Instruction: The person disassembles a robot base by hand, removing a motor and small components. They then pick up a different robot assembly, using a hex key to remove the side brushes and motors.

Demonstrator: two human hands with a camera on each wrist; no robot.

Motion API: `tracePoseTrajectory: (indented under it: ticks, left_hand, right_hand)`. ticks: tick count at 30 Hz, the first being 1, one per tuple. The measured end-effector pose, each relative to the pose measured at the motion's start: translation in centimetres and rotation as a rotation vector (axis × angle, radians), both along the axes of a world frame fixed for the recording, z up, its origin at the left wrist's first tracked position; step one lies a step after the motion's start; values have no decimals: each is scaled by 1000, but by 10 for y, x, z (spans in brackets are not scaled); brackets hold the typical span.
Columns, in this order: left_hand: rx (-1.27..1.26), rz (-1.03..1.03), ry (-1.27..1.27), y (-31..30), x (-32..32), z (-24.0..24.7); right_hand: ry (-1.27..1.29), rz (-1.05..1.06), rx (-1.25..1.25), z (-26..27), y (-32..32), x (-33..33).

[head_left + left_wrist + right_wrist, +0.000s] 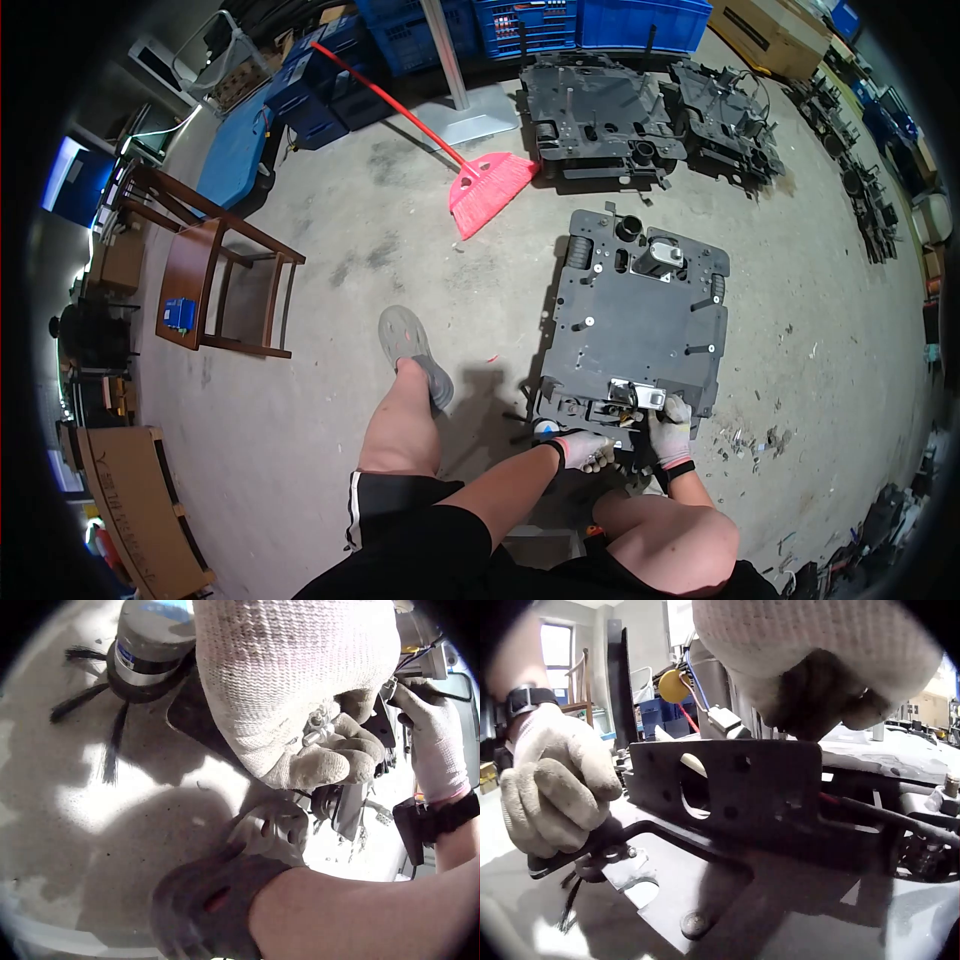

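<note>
A dark grey chassis [640, 310] with upright posts lies on the floor in front of me. My left hand [587, 450], gloved, is beside its near edge. In the left wrist view, that hand's curled fingers hold several small metal screws [318, 729]. My right hand [671, 432], also gloved, is at the chassis's near right corner, by a silver motor housing [637, 394]. In the right wrist view its bent fingers reach down behind a black bracket [727, 784] with an oval hole. I cannot tell what its fingertips grip. Wires with a white connector [727, 722] rise behind the bracket.
Two similar chassis units [600, 115] stand farther back, near a red broom [490, 190] and blue crates [525, 25]. A wooden chair [215, 270] is on the left. Black side brushes [86, 697] stick out by the chassis's near left corner. Debris [760, 442] litters the floor at right.
</note>
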State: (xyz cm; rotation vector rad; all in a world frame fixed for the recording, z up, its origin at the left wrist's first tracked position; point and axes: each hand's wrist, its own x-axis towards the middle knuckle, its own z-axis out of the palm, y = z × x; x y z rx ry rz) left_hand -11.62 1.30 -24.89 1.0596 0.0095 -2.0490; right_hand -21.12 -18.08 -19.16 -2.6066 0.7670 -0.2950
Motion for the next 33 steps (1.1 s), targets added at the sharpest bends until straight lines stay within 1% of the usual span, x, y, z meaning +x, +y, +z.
tracePoseTrajectory:
  ticks: [1,2,4,8,10,11,14,16,17,20,22,23,24,26,28,29,30,31,32,33]
  left_hand:
    - [0,-10,-4,0,1,3]
    - [1,-21,-9,1,3,6]
    - [-1,-21,-11,2,2,4]
    - [-5,-23,-14,2,-1,-5]
    - [-2,-18,-10,1,-1,-5]
    - [1,-13,-5,1,-1,-5]
    - [13,-23,-19,0,0,1]
    - [21,-27,-17,0,0,0]
    - [28,-31,-15,-1,0,-1]
    - [8,-10,-37,1,-4,-4]
    - [30,-22,-48,0,-4,1]
    - [47,-39,-62,0,-2,4]
    - [53,-36,-69,2,0,9]
    - [-5,-77,-148,5,6,21]
    - [-25,-205,-360,5,13,30]
    - [-42,-388,-501,3,19,35]
    - [-60,-574,-643,-3,22,42]
    - [-166,-755,-748,-11,20,26]
    - [-174,-742,-774,-10,18,34]
    - [-480,-924,-1118,-12,16,43]
  right_hand:
    - [-79,-37,23,-2,2,0]
    - [-80,-36,25,-2,1,0]
    - [-24,66,63,1,-5,-1]
    - [-59,39,97,-4,-5,-3]
    - [19,63,48,-2,-6,-3]
    - [18,62,49,-1,-6,-1]
    - [81,27,111,-3,-6,3]
    - [-15,51,120,-11,-7,4]
    - [-16,52,120,-13,-9,2]
    - [-2,106,66,-14,-9,4]
    - [-94,162,-4,-8,-7,6]
    - [-77,154,67,-10,-9,3]
    - [-172,133,19,-9,-9,-1]
    - [-34,-143,321,20,-5,-4]
    - [-67,-245,342,17,-18,-23]
    - [-11,-296,365,21,-28,-36]
    - [-86,-342,440,1,-47,-59]
    - [-62,-405,403,25,-54,-65]
    - [-131,-380,397,43,-64,-71]
    - [-226,-378,504,65,-77,-77]
